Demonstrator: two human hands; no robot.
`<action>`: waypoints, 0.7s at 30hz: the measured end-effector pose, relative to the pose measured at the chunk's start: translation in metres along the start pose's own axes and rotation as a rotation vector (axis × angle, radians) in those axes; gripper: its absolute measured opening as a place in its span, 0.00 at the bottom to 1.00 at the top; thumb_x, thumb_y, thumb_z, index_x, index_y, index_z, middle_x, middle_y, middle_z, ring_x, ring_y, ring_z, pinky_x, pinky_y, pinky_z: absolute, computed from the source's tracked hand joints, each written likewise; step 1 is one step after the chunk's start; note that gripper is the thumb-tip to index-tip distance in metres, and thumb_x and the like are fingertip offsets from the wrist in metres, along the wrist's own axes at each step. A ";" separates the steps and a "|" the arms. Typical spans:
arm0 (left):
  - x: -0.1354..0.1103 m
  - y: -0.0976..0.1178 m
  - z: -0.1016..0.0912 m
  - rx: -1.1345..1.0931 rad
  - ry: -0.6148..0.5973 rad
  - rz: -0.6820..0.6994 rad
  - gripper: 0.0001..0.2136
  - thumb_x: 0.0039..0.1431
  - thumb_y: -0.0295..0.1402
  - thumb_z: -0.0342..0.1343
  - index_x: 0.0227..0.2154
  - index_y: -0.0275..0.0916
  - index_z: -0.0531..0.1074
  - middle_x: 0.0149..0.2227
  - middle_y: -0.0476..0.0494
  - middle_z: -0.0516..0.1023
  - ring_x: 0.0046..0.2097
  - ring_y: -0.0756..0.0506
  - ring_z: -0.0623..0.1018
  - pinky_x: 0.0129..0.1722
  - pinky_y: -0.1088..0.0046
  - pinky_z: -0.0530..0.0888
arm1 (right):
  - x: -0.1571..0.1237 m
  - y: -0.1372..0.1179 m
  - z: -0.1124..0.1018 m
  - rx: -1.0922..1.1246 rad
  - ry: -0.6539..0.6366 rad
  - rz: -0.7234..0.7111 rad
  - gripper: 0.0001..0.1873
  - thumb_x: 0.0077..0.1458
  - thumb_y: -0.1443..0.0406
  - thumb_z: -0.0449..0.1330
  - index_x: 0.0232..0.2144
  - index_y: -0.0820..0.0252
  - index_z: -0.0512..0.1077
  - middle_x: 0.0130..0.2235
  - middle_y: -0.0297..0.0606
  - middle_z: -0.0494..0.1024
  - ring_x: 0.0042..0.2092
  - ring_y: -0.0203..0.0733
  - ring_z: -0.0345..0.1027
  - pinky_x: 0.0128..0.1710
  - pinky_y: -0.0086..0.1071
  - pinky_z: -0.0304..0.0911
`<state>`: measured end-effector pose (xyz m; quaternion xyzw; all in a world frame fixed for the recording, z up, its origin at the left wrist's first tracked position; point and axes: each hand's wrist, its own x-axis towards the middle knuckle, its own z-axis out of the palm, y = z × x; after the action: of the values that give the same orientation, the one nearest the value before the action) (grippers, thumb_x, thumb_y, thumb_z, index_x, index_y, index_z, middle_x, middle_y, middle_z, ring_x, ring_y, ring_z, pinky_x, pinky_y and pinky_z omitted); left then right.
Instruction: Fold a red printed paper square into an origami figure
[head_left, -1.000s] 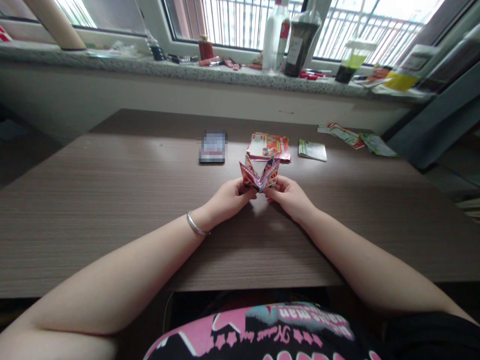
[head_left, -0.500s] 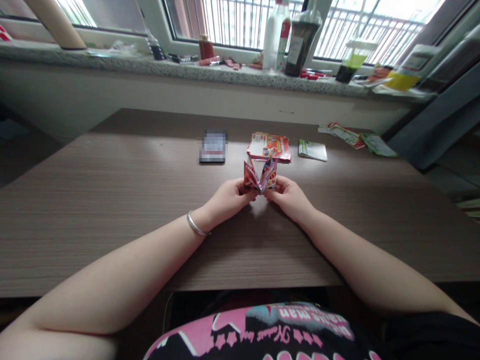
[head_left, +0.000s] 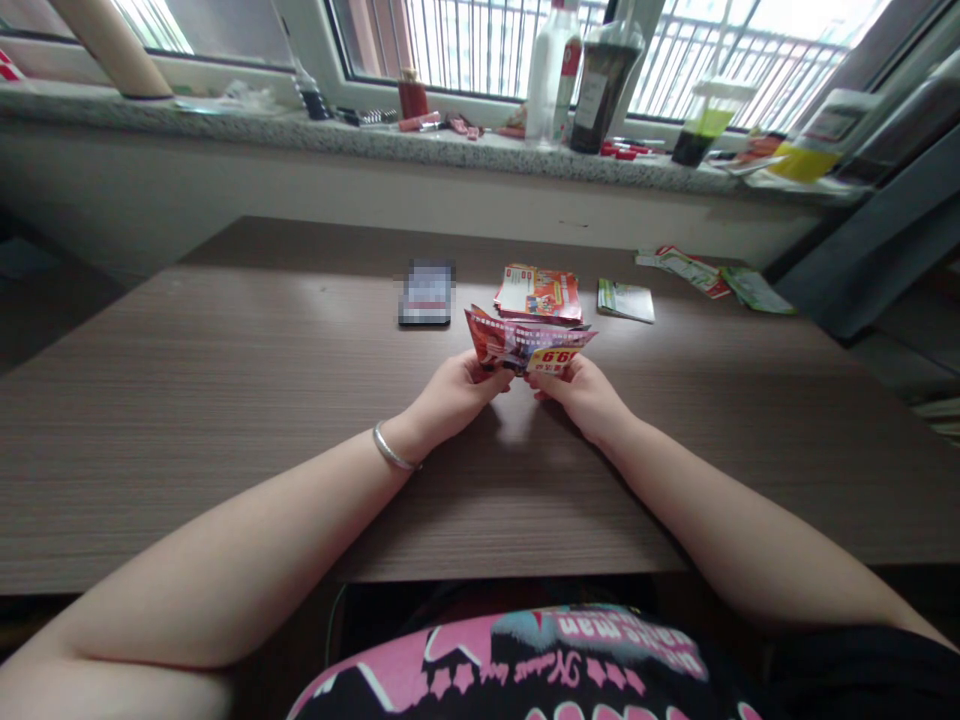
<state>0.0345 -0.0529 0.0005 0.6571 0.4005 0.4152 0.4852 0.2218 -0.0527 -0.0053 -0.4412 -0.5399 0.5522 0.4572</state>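
- A pink and black printed shirt (head_left: 525, 660) fills the bottom edge, and both bare forearms reach forward from it over the near edge of the brown wood-grain table (head_left: 225, 400)
- A thin silver bracelet (head_left: 391, 450) sits on the left wrist
- The left hand (head_left: 454, 400) is curled, its thumb and fingers pinching the lower left part of the folded paper (head_left: 529, 345)
- The right hand (head_left: 581, 395) is curled the same way and pinches the paper's lower right part; the two hands are close together, nearly touching
- The folded paper is a red printed leaflet, creased and spread wide and low between the hands, held just above the table near its middle, with a yellow price tag showing on its right side
- Just beyond it lies a stack of red leaflets (head_left: 540, 293), flat on the table
- Left of the stack is a dark flat object (head_left: 426, 293), blurred out; right of it is a green leaflet (head_left: 625, 300)
- Further right, near the table's far corner, lie more loose leaflets (head_left: 682, 266)
- Beyond the table runs a speckled stone windowsill (head_left: 300, 130) carrying a small red jar (head_left: 411, 98), a white bottle (head_left: 551, 75), a dark bottle (head_left: 600, 90) and a cup of green liquid (head_left: 701, 125), with a barred window behind
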 end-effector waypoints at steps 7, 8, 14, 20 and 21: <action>-0.002 0.006 0.001 -0.033 0.042 0.006 0.16 0.54 0.44 0.60 0.38 0.35 0.75 0.34 0.43 0.79 0.35 0.47 0.76 0.37 0.69 0.74 | -0.002 -0.006 0.002 0.004 0.046 0.023 0.23 0.40 0.50 0.70 0.35 0.56 0.74 0.36 0.38 0.81 0.38 0.42 0.72 0.33 0.33 0.66; -0.002 0.006 0.001 -0.032 0.045 0.007 0.16 0.55 0.44 0.60 0.39 0.35 0.75 0.34 0.43 0.80 0.35 0.46 0.76 0.37 0.69 0.74 | -0.002 -0.007 0.001 0.017 0.050 0.028 0.23 0.40 0.49 0.70 0.35 0.56 0.74 0.36 0.38 0.80 0.37 0.41 0.72 0.33 0.33 0.66; -0.001 0.007 0.000 -0.023 0.039 -0.012 0.15 0.56 0.43 0.58 0.37 0.34 0.76 0.33 0.42 0.80 0.35 0.46 0.77 0.38 0.69 0.73 | -0.001 -0.008 0.002 0.040 0.049 0.045 0.26 0.38 0.46 0.70 0.35 0.56 0.75 0.34 0.37 0.80 0.35 0.39 0.71 0.33 0.32 0.65; -0.001 0.009 0.000 -0.019 -0.047 -0.081 0.15 0.54 0.43 0.59 0.35 0.34 0.75 0.29 0.46 0.77 0.31 0.49 0.74 0.35 0.73 0.70 | -0.004 -0.010 0.006 0.031 0.081 0.068 0.26 0.35 0.46 0.71 0.28 0.58 0.71 0.28 0.34 0.78 0.30 0.36 0.68 0.29 0.29 0.61; -0.001 0.009 0.001 -0.023 -0.059 -0.093 0.15 0.53 0.43 0.59 0.34 0.34 0.75 0.28 0.47 0.76 0.31 0.49 0.73 0.34 0.73 0.69 | -0.004 -0.010 0.007 0.039 0.079 0.068 0.26 0.35 0.46 0.71 0.27 0.58 0.70 0.27 0.34 0.77 0.29 0.35 0.67 0.28 0.29 0.61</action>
<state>0.0359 -0.0557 0.0086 0.6441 0.4111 0.3771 0.5233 0.2162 -0.0580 0.0053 -0.4717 -0.4952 0.5600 0.4676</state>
